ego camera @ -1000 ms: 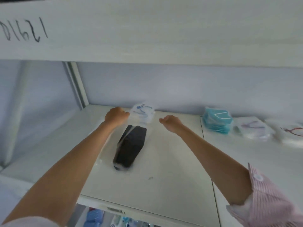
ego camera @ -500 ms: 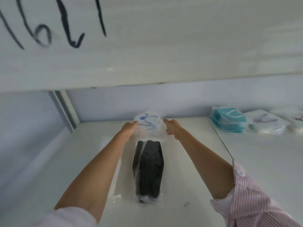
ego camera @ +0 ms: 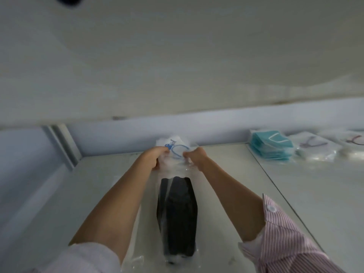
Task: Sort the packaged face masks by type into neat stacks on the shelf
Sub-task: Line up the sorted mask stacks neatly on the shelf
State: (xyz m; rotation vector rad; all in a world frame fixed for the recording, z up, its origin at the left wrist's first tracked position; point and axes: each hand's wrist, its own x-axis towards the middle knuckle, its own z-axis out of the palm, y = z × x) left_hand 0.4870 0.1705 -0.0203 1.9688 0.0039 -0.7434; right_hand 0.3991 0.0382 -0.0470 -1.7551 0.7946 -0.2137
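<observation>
- White shelf [ego camera: 226, 174] is now filling the view closer than before.
- Left hand [ego camera: 155, 157] and right hand [ego camera: 196, 155] are pinching the white mask packet [ego camera: 174, 147] at the back wall, closer together than earlier.
- Black mask pack [ego camera: 177, 217] is lying nearer the front, between the forearms.

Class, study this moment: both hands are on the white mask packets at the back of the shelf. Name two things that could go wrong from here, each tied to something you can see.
1. The left hand and right hand pinch slippery clear wrapping on the white mask packets; the pile could slide or fan out.
2. The black mask pack lies between the forearms, so pulling back might knock it askew.
</observation>
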